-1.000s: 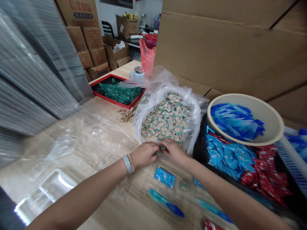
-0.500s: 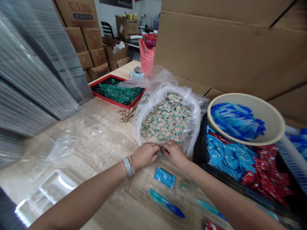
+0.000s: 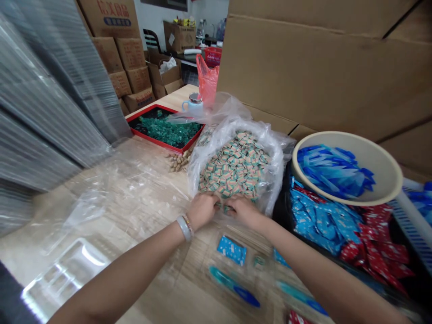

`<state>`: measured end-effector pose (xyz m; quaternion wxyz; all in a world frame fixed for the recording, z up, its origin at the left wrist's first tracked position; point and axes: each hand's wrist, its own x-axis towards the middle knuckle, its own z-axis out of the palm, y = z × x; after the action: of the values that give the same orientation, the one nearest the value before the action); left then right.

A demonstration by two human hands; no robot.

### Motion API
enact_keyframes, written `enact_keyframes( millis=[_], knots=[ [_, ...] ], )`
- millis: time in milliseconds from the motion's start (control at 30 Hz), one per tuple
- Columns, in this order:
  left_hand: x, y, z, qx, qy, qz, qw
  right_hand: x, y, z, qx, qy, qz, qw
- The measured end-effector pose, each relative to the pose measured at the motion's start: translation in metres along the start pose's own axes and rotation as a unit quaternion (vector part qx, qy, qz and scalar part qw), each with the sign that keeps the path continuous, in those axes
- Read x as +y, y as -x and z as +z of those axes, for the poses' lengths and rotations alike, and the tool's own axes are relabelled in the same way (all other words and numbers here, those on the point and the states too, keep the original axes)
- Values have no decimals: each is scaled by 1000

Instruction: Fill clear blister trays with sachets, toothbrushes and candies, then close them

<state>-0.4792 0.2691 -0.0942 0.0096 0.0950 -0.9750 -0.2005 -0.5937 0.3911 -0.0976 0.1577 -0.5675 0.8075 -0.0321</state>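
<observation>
The left hand and right hand sit close together, fingers among small teal-and-peach packets heaped in a clear plastic bag at 12 o'clock; any grip is impossible to tell. A round cream basin of blue packets stands at 2 o'clock, a red-rimmed black tray of green packets at 11 o'clock.

Left hand beside right hand, fingers curled
</observation>
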Motion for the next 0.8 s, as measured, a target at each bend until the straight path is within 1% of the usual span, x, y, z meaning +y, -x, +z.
enact_keyframes(
  millis=[100, 167, 333, 467, 633, 733, 800],
  knots=[
    [0, 2, 0, 21, 3, 12, 1000, -7, 8, 3, 40, 24, 33, 998],
    [0, 2, 1, 27, 2, 19, 999, -11, 13, 5, 58, 36, 36, 997],
    [2, -1, 6, 5, -16, 35, 999, -11, 17, 7, 56, 24, 34, 998],
    [4, -2, 8, 10, -13, 43, 999, -3, 17, 7, 61, -15, 35, 997],
    [14, -2, 11, 28, -25, 23, 999, 0, 21, 12, 74, -38, 31, 996],
    [19, -4, 13, 25, -30, 14, 999, -2, 21, 16, 94, -35, 30, 995],
    [20, -4, 13, 20, -20, 14, 1000, -6, 22, 16, 103, -24, 40, 994]
  ],
)
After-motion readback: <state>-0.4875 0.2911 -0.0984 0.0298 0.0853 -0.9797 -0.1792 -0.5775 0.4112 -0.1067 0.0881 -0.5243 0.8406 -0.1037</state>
